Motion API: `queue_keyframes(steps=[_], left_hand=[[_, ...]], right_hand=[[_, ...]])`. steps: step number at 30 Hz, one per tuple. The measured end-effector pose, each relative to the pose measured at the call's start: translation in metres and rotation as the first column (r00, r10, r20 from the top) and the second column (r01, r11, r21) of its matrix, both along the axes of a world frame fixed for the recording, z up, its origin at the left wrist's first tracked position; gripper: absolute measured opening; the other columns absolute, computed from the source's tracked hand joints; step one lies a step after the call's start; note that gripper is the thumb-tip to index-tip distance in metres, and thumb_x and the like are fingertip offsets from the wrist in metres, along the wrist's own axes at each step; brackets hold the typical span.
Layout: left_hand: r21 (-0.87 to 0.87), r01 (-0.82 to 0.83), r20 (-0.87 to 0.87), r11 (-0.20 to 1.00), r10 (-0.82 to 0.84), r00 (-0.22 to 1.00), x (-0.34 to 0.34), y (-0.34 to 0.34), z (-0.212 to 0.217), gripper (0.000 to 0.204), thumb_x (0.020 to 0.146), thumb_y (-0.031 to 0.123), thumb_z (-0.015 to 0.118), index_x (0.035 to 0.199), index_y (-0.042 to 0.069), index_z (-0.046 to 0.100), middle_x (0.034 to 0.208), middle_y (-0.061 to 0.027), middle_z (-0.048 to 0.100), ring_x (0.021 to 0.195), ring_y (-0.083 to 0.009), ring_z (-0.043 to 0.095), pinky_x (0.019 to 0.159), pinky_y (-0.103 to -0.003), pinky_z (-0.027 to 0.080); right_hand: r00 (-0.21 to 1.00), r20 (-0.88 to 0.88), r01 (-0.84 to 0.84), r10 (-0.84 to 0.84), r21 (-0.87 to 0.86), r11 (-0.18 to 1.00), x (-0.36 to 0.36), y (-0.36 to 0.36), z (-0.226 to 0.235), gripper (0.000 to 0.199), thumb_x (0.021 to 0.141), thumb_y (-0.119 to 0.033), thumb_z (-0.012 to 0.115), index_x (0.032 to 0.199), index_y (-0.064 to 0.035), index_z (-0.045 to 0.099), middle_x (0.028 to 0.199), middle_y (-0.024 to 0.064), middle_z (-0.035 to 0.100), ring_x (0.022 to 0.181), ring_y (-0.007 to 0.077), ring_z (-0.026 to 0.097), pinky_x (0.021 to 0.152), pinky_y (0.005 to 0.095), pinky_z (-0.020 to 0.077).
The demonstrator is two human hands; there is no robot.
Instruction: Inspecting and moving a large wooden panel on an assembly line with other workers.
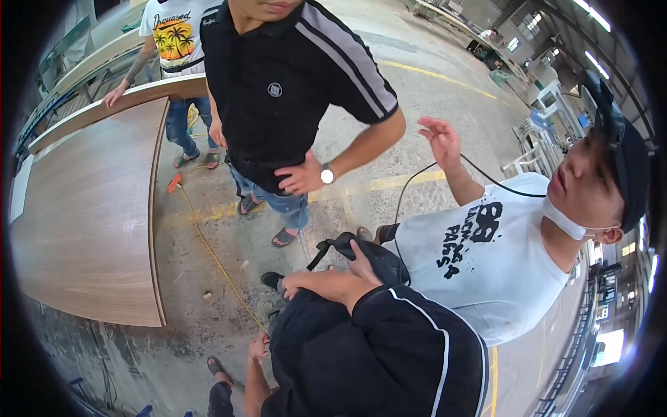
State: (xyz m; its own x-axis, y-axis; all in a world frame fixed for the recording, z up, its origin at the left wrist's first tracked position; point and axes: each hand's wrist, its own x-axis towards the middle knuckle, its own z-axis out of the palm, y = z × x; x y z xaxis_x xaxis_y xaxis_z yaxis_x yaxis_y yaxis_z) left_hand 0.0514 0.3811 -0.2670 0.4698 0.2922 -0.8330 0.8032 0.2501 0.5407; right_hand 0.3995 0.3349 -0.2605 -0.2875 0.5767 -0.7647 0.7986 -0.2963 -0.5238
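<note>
My right forearm crosses in front of my black shirt, and my right hand is close to its front edge. Its fingers are mostly hidden. Lower down, my left hand has curled fingers beside the near end of a yellow cord. What it holds, if anything, is too small to make out. To my right, a person in a white printed shirt has one hand at a black pouch and raises the other hand. A thin black cable hangs near that person.
At left lies a large wood-grain panel. An orange connector is at the cord's far end. A person in a black polo stands ahead, hand on hip; another touches a long board. White stools stand at far right.
</note>
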Motion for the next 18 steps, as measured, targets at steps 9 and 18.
queue_keyframes(steps=[9,18], left_hand=[[-0.033,-0.24,-0.037,0.97,0.238,0.97,-0.016,-0.032,-0.006,0.045,0.092,0.048,0.057,0.102,0.006,0.071,0.097,-0.005,0.069,0.091,-0.0166,0.062,0.081,-0.032,0.048],[-0.042,-0.365,0.149,0.93,0.367,0.918,-0.045,-0.077,-0.06,0.041,0.1,0.035,0.048,0.108,0.001,0.07,0.101,-0.0071,0.071,0.095,-0.0176,0.063,0.086,-0.031,0.048]], right_hand=[[0.985,0.02,-0.172,0.171,0.058,0.983,-0.014,0.009,0.018,0.055,0.079,-0.051,0.071,0.12,-0.0148,0.068,0.118,0.0153,0.066,0.112,0.0341,0.061,0.091,0.0468,0.0494],[0.977,0.056,-0.208,0.204,0.095,0.973,-0.023,0.022,0.001,0.053,0.078,-0.05,0.072,0.115,-0.0123,0.069,0.104,0.0154,0.07,0.102,0.036,0.065,0.085,0.0469,0.0519]])
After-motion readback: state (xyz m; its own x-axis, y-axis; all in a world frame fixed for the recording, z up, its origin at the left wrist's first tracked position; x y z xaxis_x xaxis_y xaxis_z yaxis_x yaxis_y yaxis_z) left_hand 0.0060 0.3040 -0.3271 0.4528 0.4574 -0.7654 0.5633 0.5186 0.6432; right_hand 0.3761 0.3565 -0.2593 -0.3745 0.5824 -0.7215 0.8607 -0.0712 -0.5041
